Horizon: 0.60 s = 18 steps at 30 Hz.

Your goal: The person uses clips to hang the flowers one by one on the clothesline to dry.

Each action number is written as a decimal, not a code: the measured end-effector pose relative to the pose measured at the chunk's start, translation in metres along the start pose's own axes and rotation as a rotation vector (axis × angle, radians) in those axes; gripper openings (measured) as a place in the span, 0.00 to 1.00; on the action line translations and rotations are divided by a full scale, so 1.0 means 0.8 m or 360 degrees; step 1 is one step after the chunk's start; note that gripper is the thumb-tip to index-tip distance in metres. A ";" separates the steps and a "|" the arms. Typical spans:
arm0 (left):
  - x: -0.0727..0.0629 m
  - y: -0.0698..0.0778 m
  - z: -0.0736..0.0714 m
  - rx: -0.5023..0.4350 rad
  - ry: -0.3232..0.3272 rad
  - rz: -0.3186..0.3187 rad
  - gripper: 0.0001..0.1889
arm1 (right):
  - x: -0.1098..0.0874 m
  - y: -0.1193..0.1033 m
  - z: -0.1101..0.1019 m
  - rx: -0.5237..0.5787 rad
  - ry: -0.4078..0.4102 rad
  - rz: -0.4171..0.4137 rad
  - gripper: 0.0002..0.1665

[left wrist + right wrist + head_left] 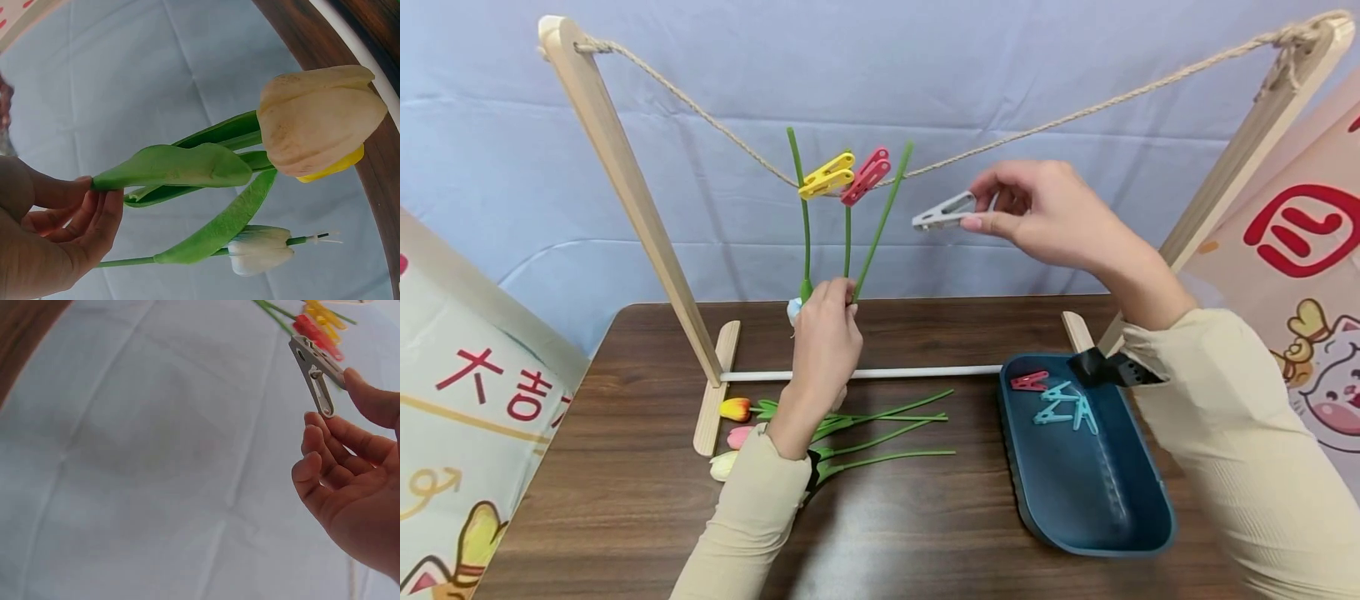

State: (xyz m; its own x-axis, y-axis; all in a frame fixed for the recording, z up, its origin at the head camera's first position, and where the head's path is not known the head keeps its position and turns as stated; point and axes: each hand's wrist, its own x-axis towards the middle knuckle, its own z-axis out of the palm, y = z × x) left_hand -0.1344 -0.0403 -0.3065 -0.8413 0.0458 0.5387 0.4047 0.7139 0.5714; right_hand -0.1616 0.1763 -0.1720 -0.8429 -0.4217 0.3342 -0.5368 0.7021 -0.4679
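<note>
My left hand (827,337) pinches an artificial tulip upside down, its bare green stem (883,221) slanting up to the sagging rope. In the left wrist view its pale cream blossom (319,122) and green leaves hang beyond the fingertips. To the right, my right hand (1052,212) holds a grey clothespin (943,212) by its handles, apart from the stem and the rope. A yellow clothespin (827,176) and a red clothespin (866,176) grip other tulip stems on the rope (1022,132). One of those flowers, a white tulip (259,250), hangs behind the held one.
A wooden frame (632,200) carries the rope, with a white bar (925,372) low across it. Orange, pink and white tulips (735,408) lie on the table (625,500). The blue bin (1026,500) at right contains a red clothespin and several light-blue clothespins (1055,413).
</note>
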 end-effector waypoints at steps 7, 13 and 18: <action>0.003 0.001 -0.001 0.0010 0.0050 -0.0013 0.08 | 0.024 -0.023 -0.011 -0.0147 0.0184 -0.0139 0.11; 0.003 0.002 -0.002 0.0020 0.0072 -0.0026 0.09 | 0.038 -0.037 -0.013 -0.0304 0.0322 -0.0221 0.09; 0.003 0.001 -0.003 0.0023 0.0092 -0.0024 0.08 | 0.049 -0.041 -0.010 -0.0361 0.0356 -0.0234 0.07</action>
State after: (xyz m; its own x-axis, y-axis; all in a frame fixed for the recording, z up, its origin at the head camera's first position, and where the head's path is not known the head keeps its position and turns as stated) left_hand -0.1347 -0.0412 -0.3033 -0.8248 -0.0050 0.5654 0.3869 0.7241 0.5709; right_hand -0.1765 0.1414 -0.1374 -0.7146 -0.4095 0.5672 -0.6089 0.7632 -0.2161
